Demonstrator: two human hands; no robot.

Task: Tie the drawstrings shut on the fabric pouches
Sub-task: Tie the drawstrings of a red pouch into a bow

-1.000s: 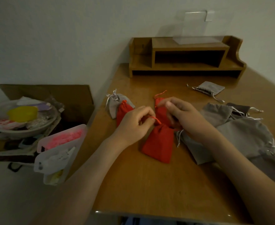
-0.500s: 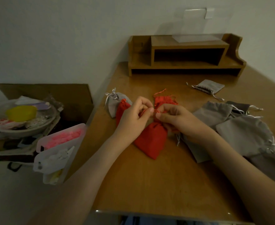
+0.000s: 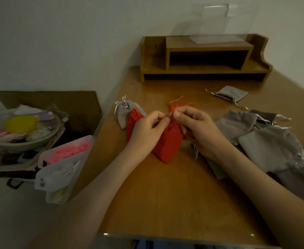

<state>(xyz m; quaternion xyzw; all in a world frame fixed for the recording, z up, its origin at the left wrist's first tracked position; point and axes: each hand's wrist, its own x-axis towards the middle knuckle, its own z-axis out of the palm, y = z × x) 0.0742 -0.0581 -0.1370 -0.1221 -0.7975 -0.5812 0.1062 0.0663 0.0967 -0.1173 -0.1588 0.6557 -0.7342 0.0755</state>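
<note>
A red fabric pouch lies on the wooden table in front of me. My left hand and my right hand meet over its neck, fingertips together, each pinching the red drawstring. A second red pouch with a cinched neck lies just left, beside a tied grey pouch. Another red pouch top with loose cord shows behind my hands. Several grey pouches are piled at the right, one small grey pouch farther back.
A wooden desk organiser stands at the table's far edge against the wall. Left of the table are a cardboard box, a bowl of odds and ends and a clear plastic case. The table's near edge is close to me.
My hands have come together and shifted up to the pouch's neck. The red pouch has been dragged back and left, its cord pulled short between my fingertips.
</note>
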